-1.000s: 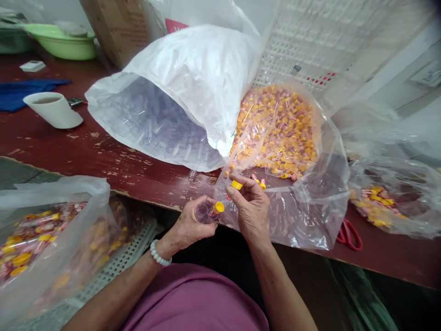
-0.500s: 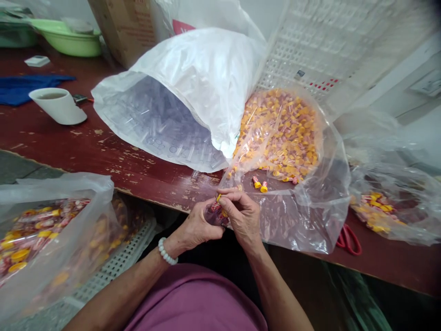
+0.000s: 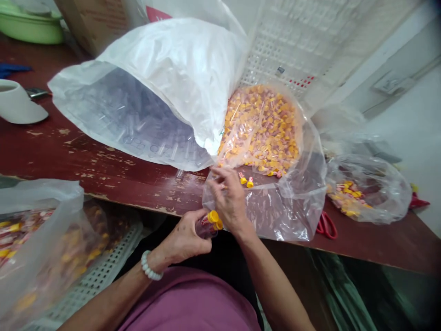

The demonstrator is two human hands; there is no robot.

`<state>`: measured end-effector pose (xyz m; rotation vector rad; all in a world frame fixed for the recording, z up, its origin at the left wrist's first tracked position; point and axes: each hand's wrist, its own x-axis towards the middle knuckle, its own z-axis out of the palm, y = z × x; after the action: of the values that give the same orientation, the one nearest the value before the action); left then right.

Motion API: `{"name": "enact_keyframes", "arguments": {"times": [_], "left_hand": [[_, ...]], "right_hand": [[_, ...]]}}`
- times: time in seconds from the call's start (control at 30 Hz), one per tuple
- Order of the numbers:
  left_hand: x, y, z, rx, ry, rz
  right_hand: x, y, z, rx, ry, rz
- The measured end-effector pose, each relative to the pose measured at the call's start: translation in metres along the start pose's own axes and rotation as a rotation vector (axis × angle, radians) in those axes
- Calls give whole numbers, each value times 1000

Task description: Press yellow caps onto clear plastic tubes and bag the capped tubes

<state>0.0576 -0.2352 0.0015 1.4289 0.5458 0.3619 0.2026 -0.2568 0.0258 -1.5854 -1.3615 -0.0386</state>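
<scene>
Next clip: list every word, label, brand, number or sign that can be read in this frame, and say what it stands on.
No text can be read.
Red patch on the white sack behind the big bag: cropped, unreadable.
Red marks and small dark tag on the white crate: too small.
Printed wrappers on the yellow-capped pieces, and on those in the left hand: blurred.
Cardboard box: no print visible.

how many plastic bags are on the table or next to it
4. White bag of clear tubes at centre; clear bag of yellow-capped pieces beside it; smaller clear bag at right; another bag lower left, off the table. More may be hidden.
</scene>
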Motion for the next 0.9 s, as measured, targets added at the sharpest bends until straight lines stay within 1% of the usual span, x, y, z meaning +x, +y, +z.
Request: {"name": "enact_keyframes", "arguments": {"times": [0.07,0.1,0.13,0.2,0.27,0.3,0.37,0.43,0.5,0.57,0.63,0.67,0.7,0.73,0.77,0.83,0.9], "left_hand": [[1,-2,-6,-126,27,-83],[1,-3,-10,-189,35,-129],[1,-3,-14,-248,37,-173],[-1,-3,-19,-353,19,-229],[-2,-1,-21,-430,-13,-241],[-3,0,-21,-459,-29,-237],[-3,2,-20,-507,-52,-227],[-2,4,-18,-535,-64,-229],[-1,5,-18,-545,-65,-237],[0,4,-17,-526,-58,-242],[1,3,-15,-477,-33,-246],[2,2,-14,-438,-16,-246],[3,1,-12,-389,4,-241],[4,1,-10,-336,21,-229],[5,0,-8,-274,33,-210],[6,1,-5,-135,39,-154],[7,2,-4,-11,30,-109]], "right_hand": [[2,27,-14,-130,133,128],[3,44,-22,-247,155,188],[2,60,-29,-383,141,231],[-1,90,-38,-574,49,355],[-8,110,-42,-630,-10,423],[-11,117,-43,-625,-16,433],[-15,123,-44,-594,5,421],[-15,124,-46,-569,32,416],[-13,117,-50,-553,58,422],[-11,99,-52,-486,92,426],[-10,70,-52,-272,94,408],[-10,52,-50,-111,68,382],[-11,34,-48,28,4,341],[-13,16,-44,115,-70,283],[-14,0,-41,156,-145,203],[-17,-23,-35,158,-289,24],[-19,-33,-31,121,-417,-125]]}}
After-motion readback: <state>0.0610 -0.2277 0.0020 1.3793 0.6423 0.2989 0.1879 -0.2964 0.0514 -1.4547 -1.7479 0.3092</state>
